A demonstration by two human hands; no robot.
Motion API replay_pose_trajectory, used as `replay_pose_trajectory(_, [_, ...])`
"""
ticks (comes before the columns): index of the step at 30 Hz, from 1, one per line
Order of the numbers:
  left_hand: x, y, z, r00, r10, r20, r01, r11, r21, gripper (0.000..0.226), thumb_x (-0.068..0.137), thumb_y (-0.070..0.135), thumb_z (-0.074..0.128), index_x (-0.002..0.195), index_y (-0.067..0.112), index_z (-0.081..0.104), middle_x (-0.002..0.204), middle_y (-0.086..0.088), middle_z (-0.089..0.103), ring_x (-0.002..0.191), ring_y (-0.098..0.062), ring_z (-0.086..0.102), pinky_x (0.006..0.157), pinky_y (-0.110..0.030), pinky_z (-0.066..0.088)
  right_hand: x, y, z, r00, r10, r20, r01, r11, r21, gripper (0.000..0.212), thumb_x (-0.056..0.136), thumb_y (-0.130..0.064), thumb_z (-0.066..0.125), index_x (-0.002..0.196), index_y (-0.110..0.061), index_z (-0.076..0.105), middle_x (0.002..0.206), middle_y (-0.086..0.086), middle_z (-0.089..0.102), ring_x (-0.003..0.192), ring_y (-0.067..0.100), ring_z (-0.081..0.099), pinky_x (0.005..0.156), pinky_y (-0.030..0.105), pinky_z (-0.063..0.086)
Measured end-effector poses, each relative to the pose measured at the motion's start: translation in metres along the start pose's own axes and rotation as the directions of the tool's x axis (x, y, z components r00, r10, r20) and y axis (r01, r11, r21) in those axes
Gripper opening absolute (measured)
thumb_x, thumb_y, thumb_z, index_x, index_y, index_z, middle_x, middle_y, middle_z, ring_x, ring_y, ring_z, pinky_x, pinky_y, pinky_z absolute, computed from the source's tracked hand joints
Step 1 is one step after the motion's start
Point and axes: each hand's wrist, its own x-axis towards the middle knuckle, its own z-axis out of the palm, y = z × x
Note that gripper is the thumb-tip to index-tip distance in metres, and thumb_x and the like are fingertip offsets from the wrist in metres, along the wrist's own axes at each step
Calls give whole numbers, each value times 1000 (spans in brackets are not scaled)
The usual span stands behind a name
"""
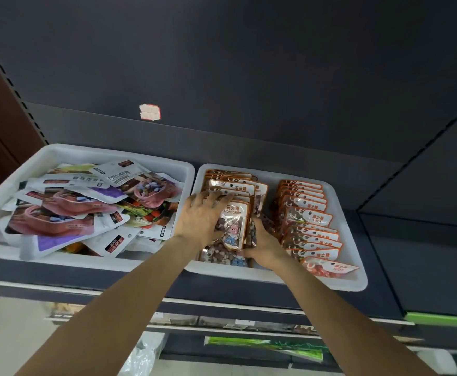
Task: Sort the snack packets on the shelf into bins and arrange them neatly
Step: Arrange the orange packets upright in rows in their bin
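Two white bins stand side by side on a dark shelf. The left bin [59, 151] holds a loose heap of white, purple and pink snack packets [86, 204]. The right bin [338, 213] holds two rows of orange-edged candy packets: a stone candy row [235, 185] on its left and a neat overlapping row [308, 226] on its right. My left hand [201, 215] lies flat with spread fingers on top of the stone candy row. My right hand [264, 245] grips the lower edge of the front stone candy packet [232, 226], which stands tilted up.
The shelf's dark back panel [222, 77] rises behind the bins and carries a torn price sticker [149, 112]. An adjoining dark shelf [425, 253] sits to the right. Lower shelves with green-edged goods [262, 344] show beneath my arms.
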Motion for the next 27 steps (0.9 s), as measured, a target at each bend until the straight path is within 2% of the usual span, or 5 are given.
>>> replay_pose_trajectory(4, [0, -1, 1, 1000, -1, -15, 0, 1000, -10, 90, 83, 45, 66, 150, 34, 7, 153, 0, 26, 141, -25, 24, 115, -41, 17, 8, 8, 4, 993, 118, 4, -117, 978, 175, 97, 73, 4, 74, 146, -31, 20, 135, 7, 53, 126, 26, 49, 105, 47, 41])
replay_pose_trajectory(11, [0, -2, 0, 999, -22, -32, 20, 998, -52, 89, 83, 48, 65, 151, 32, 10, 153, 2, 28, 141, -22, 25, 116, -39, 16, 7, 7, 0, 983, 169, -74, -130, 919, 371, 90, 76, 22, 56, 147, -26, 28, 116, 9, 60, 116, 31, 55, 95, 51, 49])
replay_pose_trajectory(19, [0, -3, 0, 998, -53, -42, 50, 997, -57, 89, 82, 53, 64, 151, 29, 13, 150, 2, 34, 138, -21, 31, 115, -35, 18, 1, -2, -17, 990, 105, -91, -70, 944, 323, 77, 74, 16, 63, 140, -18, 42, 122, 11, 59, 116, 30, 55, 96, 46, 49])
replay_pose_trajectory(25, [-1, -2, -1, 999, -38, -27, 38, 999, -25, 89, 82, 51, 65, 151, 31, 12, 151, 2, 33, 138, -21, 31, 115, -36, 18, -18, -5, -15, 972, 230, 49, -211, 759, 615, 43, 82, 20, 54, 121, 3, 45, 93, 6, 57, 110, 33, 59, 86, 39, 53])
replay_pose_trajectory(27, [-1, -3, 0, 999, -36, -25, 35, 999, -24, 89, 82, 51, 65, 151, 31, 12, 151, 2, 32, 138, -22, 31, 115, -37, 18, -18, -5, -7, 977, 206, 54, -197, 775, 600, 58, 79, 18, 60, 131, -4, 43, 104, 9, 62, 103, 29, 62, 81, 38, 55])
